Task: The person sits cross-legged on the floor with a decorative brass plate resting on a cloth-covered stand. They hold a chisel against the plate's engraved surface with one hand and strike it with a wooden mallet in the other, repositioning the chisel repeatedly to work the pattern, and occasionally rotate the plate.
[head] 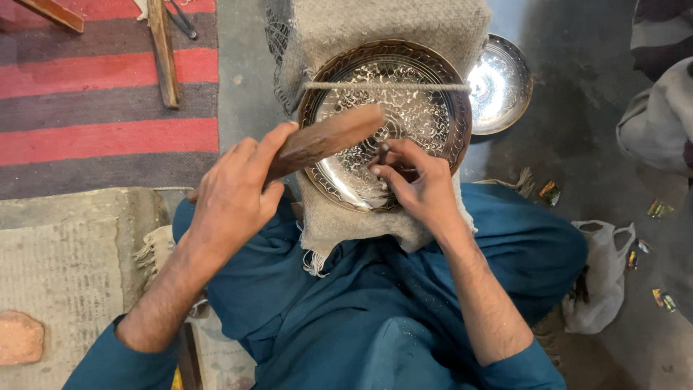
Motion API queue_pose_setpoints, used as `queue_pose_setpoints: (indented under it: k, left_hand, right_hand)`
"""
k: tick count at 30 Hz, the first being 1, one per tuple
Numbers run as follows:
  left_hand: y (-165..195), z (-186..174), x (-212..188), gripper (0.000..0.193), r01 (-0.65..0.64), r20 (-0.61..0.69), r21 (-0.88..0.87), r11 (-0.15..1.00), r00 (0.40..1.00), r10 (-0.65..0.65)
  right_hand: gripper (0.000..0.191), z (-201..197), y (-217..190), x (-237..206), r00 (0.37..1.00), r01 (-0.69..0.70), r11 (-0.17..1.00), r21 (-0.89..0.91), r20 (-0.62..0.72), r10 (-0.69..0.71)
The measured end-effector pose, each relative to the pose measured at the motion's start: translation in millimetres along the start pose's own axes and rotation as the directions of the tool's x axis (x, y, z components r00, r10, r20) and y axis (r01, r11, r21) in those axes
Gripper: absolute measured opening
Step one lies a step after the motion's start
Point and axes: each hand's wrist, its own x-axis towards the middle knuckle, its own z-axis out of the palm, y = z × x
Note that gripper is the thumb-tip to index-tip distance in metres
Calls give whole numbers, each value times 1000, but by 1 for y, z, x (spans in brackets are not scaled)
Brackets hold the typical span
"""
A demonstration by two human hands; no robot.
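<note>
A person in blue clothing sat on the floor, seen from above, with an engraved metal plate propped on a coarse grey cloth over the lap.

At the far left lay a red and grey striped rug, with a wooden stick resting across its upper edge. Below the rug sat a pale woven mat and, near the lower left corner of the floor, a reddish stone.

The left hand was clenched around the handle end of a flat wooden mallet, whose broad head reached rightward over the plate's left side. The grip was firm, thumb along the top.

Just right of it, the right hand pinched a small dark chisel between fingers and thumb, its tip set against the plate's patterned surface near the lower middle. The mallet head hovered just beside the chisel's top (whether they touched could not be told).

A cord ran straight across the upper part of the plate. Behind the plate's right rim lay a second, plain shiny metal dish on the bare grey floor.

Farther right, a white plastic bag lay by the person's knee, with small shiny wrappers scattered near the floor's right edge. Another person's grey clothing showed at the right edge.
</note>
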Motion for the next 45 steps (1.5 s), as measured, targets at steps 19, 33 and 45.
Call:
queue_pose_setpoints:
  k: [19,33,45]
  left_hand:
    - [10,4,0,75,-141,-137,351,926,970,199]
    - [7,8,2,75,-142,-153,330,933,968,201]
    - [6,12,4,75,-111,-139,286,952,978,156]
  right_hand:
    - [34,4,-3,-4,998,39,998,-41,-56,-42]
    - [33,5,-2,-3,998,31,999,-19,-58,-32]
    - [33,3,-8,0,999,39,999,2,-33,-38]
